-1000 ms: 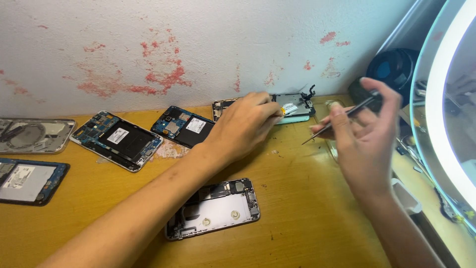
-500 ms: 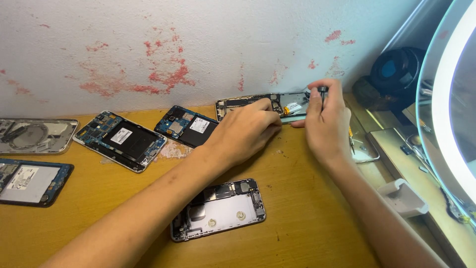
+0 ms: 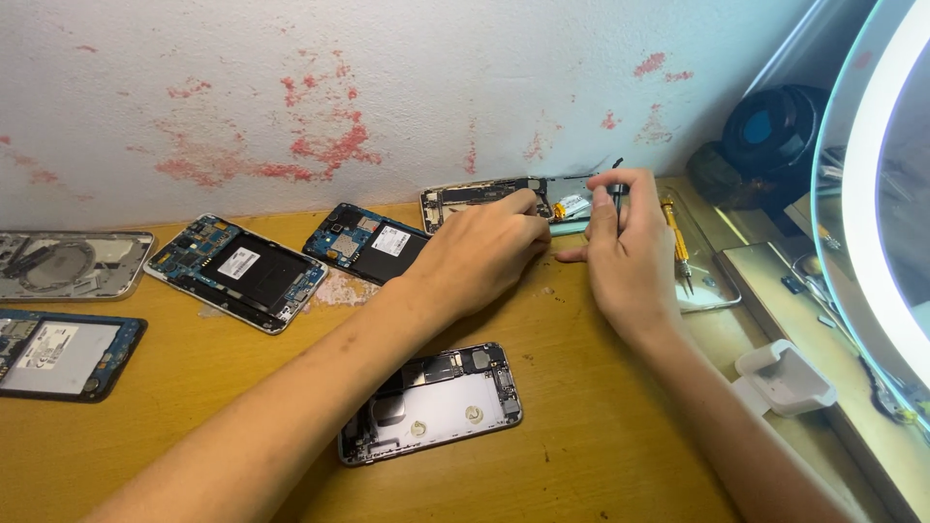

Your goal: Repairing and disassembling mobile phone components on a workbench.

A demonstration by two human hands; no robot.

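While my right hand (image 3: 628, 254) pinches a thin dark tool (image 3: 617, 179) upright between thumb and forefinger, its tip sits down on the opened phone (image 3: 504, 197) at the far edge of the wooden table (image 3: 601, 426), against the stained wall. My left hand (image 3: 481, 254) lies palm down on that phone, fingers curled close together and pressing on its frame; I cannot tell whether they grip anything beneath.

Compared with half a second ago, both hands sit in nearly the same place, the right one slightly lower, with the tool now standing clear above the fingers.

That phone lies flat with its back off, showing a dark board, a small yellow part and a pale strip near my right fingertips.

Just right of my right hand a yellow-handled screwdriver (image 3: 675, 237) lies on the table. To the left sit two more opened phones with blue boards (image 3: 237, 271) (image 3: 373, 242), and near me a silver phone shell (image 3: 433, 402).
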